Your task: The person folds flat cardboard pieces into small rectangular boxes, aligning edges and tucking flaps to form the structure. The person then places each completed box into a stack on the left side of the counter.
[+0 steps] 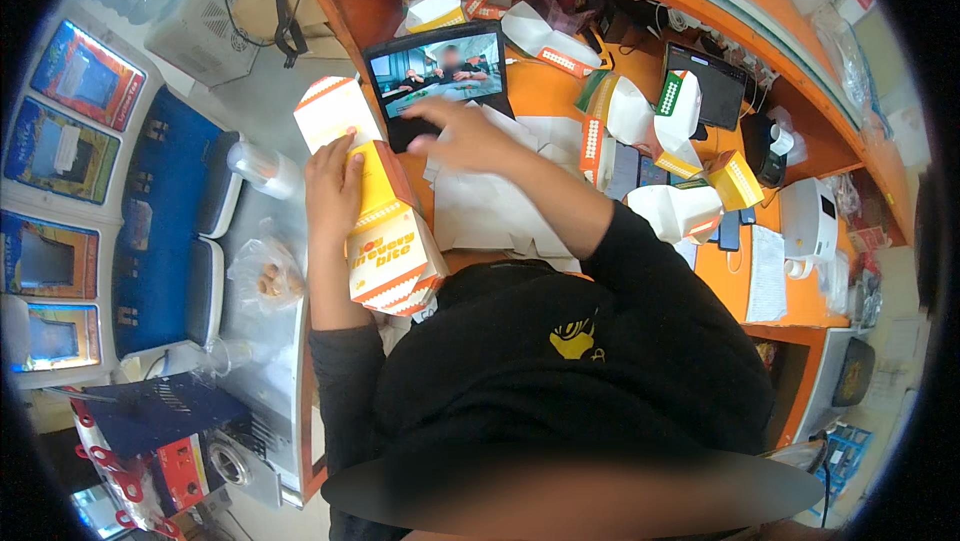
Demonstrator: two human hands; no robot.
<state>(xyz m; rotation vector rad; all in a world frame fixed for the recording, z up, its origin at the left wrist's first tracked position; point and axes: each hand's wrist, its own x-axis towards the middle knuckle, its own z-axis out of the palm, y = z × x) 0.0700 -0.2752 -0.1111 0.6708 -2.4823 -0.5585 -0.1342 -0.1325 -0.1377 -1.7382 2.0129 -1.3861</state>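
Observation:
A printed cardboard food box [395, 259], white, yellow and orange, stands at the left end of the orange counter, with its lid flap [338, 113] folded up and away from me. My left hand [335, 186] holds the box at its far left side, fingers lying along the yellow panel. To the right, my right hand [458, 133] hovers in front of the laptop [440, 66], fingers curled loosely and apart, with nothing in them. White flat carton sheets [490, 211] lie under my right forearm.
Several opened food cartons [625, 111] and a small yellow box [735, 181] crowd the counter's right side, near a dark monitor [708, 86] and a white printer [808, 216]. Leftward, a steel surface carries plastic cups [265, 171] and a bag [268, 271] beside a drinks dispenser [165, 221].

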